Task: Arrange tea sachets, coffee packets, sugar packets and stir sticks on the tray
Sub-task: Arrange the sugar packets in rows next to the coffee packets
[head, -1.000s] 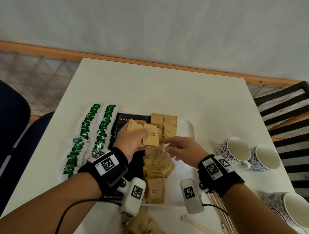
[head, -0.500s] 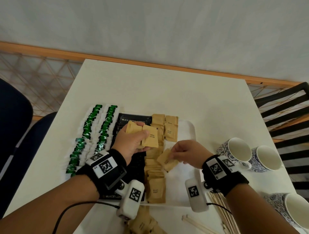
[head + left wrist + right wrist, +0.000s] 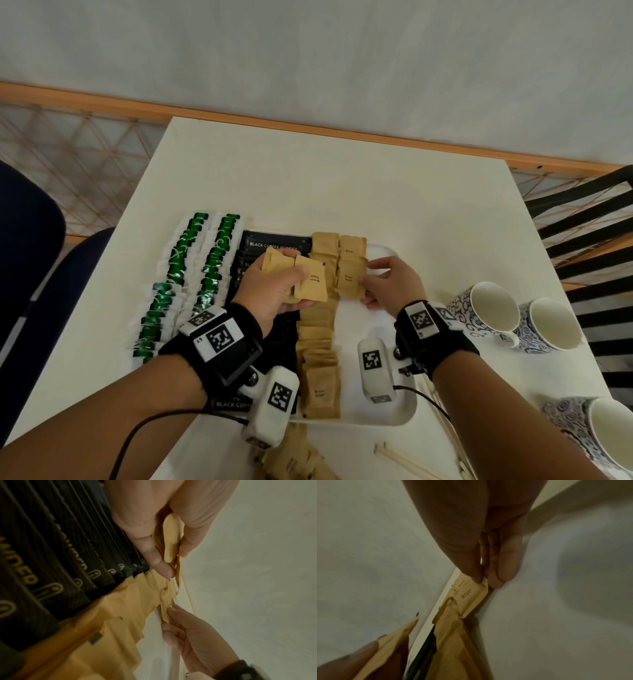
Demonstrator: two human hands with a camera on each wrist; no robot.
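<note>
1. A small fan of brown sugar packets (image 3: 310, 282) is clamped between thumb and curled fingers of the left hand (image 3: 274, 287), held above the coffee packets (image 3: 274, 244) as a ready supply.
2. One sugar packet (image 3: 350, 281) is pinched at its edge by the right hand (image 3: 394, 286); it is being set on the white tray (image 3: 383, 407), apparently to extend a second sugar column.
3. Tea sachets (image 3: 191, 270) lie in rows left of the tray; stir sticks (image 3: 407, 459) remain on the table.
</note>
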